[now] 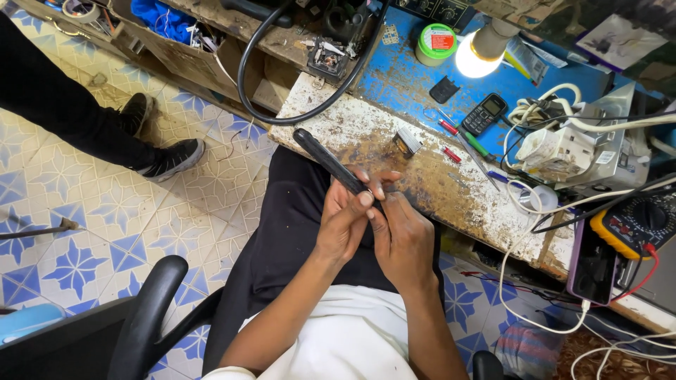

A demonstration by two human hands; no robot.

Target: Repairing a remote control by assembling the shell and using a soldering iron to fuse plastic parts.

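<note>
The left hand (343,224) was curled around the lower end of a long black tool (327,161), fingers wrapped over its shaft, and the tool's dark handle stuck up and away toward the edge of the bench (366,134). The right hand (403,232) was closed in tight beside it, thumb and fingertips pinched at the same end of the tool, right where a small metal ring showed at the tip. Both hands met over the person's lap, above black trousers and a white shirt, just short of the bench's worn front edge.

Out on the bench, a small metal block (407,143) sat just beyond the hands. Further on lay red-handled screwdrivers (449,129) and a green-handled one (476,144), then a small black keypad phone (484,113) on the blue surface. A lit bulb (480,55) glared near a round green tin (436,44), with a little black square piece (444,89) between them and the hands. A thick black cable (282,112) looped across the far left of the bench. Off to the right were a dirty white power strip (563,148) tangled in white wires and a yellow multimeter (634,225). On the tiled floor (84,211) to the left stood another person's black shoes (172,158).
</note>
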